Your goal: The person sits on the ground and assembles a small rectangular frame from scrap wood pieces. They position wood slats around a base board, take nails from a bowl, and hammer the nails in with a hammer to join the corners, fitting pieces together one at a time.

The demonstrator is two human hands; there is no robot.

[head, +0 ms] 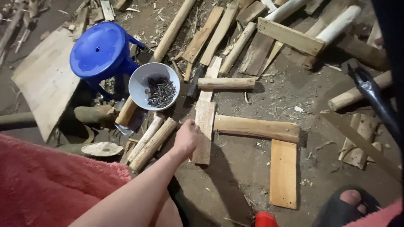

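Observation:
My left hand (187,136) reaches out from the lower left, and its fingers are curled over the left edge of a short wooden plank (205,126) that lies flat on the dirt floor. A thicker wooden bar (256,128) lies crosswise just right of that plank, with a flat orange board (283,172) below it. Two round sticks (151,141) lie side by side just left of the hand. My right hand is out of sight.
A white bowl (139,80) of dark nails sits beyond the hand, beside a blue plastic stool (99,50). Poles and planks (235,42) are piled at the back. A dark long-handled tool (372,94) juts in at the right edge. My sandalled foot (351,201) is at the lower right.

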